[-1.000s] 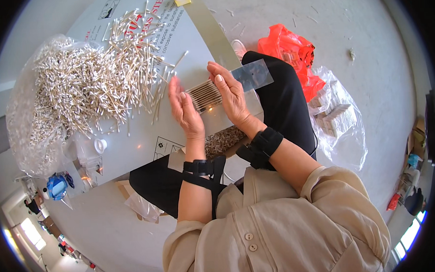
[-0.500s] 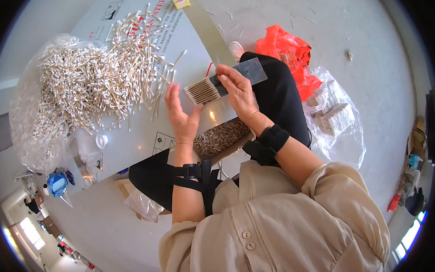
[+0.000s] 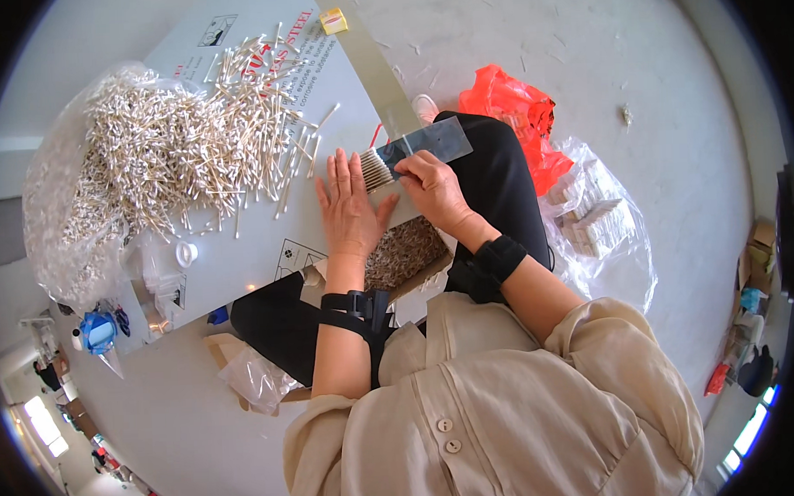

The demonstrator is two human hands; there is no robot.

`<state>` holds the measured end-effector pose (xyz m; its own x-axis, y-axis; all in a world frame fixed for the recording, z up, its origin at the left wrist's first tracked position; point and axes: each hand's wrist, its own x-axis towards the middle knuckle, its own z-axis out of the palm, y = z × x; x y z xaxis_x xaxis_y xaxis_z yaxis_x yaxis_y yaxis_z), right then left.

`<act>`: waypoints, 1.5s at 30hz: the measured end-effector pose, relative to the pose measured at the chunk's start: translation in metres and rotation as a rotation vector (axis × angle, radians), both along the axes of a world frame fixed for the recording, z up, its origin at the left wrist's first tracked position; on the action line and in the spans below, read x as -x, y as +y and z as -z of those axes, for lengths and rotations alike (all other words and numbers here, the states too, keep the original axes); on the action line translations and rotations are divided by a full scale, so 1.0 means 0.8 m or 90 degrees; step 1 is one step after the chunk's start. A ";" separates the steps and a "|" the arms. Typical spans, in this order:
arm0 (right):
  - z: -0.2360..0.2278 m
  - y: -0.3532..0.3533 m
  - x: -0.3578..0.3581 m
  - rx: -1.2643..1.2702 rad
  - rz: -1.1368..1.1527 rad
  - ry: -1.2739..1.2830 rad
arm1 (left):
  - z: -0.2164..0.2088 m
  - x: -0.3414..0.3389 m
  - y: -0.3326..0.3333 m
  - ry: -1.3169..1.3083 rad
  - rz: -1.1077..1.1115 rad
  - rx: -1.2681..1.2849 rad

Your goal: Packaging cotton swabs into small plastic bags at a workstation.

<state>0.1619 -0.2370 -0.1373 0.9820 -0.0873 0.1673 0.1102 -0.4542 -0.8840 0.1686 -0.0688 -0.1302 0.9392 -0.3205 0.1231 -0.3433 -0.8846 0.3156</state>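
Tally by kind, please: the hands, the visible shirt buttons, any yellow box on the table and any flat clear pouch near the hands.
Left hand and right hand: 2
Shirt buttons: 2
Yellow box: 1
Flat clear pouch: 1
Total: 6

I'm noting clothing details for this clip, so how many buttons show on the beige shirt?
2: an upper button and a lower button close below it in the picture, both on the front of the beige shirt. Others may be hidden.
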 end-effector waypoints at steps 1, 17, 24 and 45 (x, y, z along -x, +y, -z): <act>-0.002 0.001 0.000 0.044 -0.020 -0.020 | 0.003 0.004 -0.001 0.003 -0.009 -0.012; 0.000 0.008 -0.004 0.175 -0.054 -0.095 | 0.011 0.005 -0.002 0.028 -0.044 -0.042; -0.001 0.009 -0.005 0.147 -0.024 -0.034 | 0.010 0.005 -0.002 0.023 -0.045 -0.026; -0.010 0.014 -0.022 0.184 -0.032 0.034 | 0.010 0.005 -0.001 0.044 -0.050 -0.016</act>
<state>0.1791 -0.2255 -0.1295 0.9921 0.0059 0.1253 0.0955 -0.6827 -0.7244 0.1649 -0.0699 -0.1383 0.9677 -0.2471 0.0499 -0.2501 -0.9160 0.3136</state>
